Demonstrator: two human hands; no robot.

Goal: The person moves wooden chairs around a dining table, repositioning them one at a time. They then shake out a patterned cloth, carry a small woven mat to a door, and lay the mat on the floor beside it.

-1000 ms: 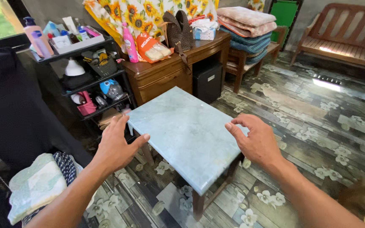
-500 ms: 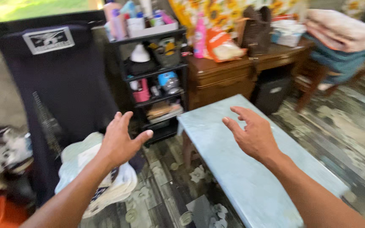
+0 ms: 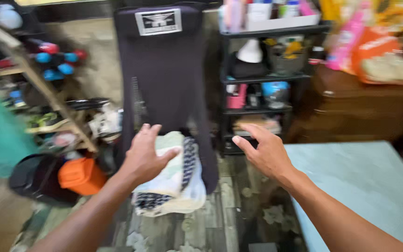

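Folded cloths (image 3: 176, 179), pale green and cream with a dark patterned piece between them, are lying in a stack on the seat of a black high-backed chair (image 3: 164, 79), which is standing in the middle of the view. The left hand (image 3: 146, 156) is hovering over the top of the stack with fingers spread and thumb out; whether the palm is touching the cloth cannot be told through the blur, and it is gripping nothing. The right hand (image 3: 266, 154) is reaching out just to the right of the stack, fingers loosely extended and apart, holding nothing, above the dark patterned floor (image 3: 220, 219).

At lower right a pale blue-green marble tabletop (image 3: 364, 186) is showing, with the right forearm passing over its near corner. Behind the hands a black shelf rack (image 3: 269, 74) is holding things on several levels: a white tray (image 3: 276, 21) of bottles on top, a white cone-shaped item and a dark basket (image 3: 285, 63) with yellow things in it below, then a pink container (image 3: 235, 100) and a blue-and-clear one. A brown wooden cabinet (image 3: 364, 109) at right is carrying an orange bag (image 3: 378, 56) and a pink bottle (image 3: 346, 42). At lower left an orange box (image 3: 81, 175) is sitting beside a black bag (image 3: 33, 177).
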